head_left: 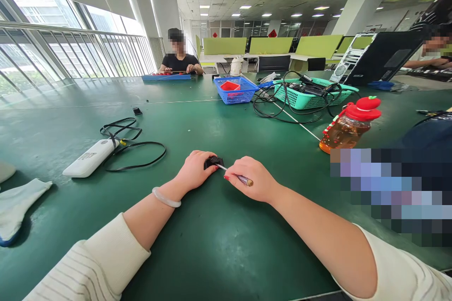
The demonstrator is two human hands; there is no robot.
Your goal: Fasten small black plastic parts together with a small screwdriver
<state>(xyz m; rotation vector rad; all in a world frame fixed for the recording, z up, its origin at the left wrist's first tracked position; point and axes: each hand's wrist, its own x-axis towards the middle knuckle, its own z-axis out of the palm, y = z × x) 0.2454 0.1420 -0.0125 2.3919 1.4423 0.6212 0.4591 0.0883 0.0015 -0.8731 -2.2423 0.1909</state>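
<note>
The black part [212, 163] sits on the green bench [219, 244] at the centre of the frame. The left hand [195, 169] closes over its left side, fingers and thumb gripping it against the surface. Just to the right, the right hand [251, 178] grips a thin tool [244, 180] — its shaft slants up and left, the tip meeting or almost meeting the part; which of the two is too small to tell.

A pale bracelet [165, 198] circles the left wrist. Left of centre lies a white device [88, 160] beside a looped black cord [129, 168], with a white cloth [21, 207] at the left edge. Upper right of centre stand a blue basket [236, 98] and a green basket [300, 99] — cables spill from the latter. A red-lidded bottle [344, 131] stands at the right.
</note>
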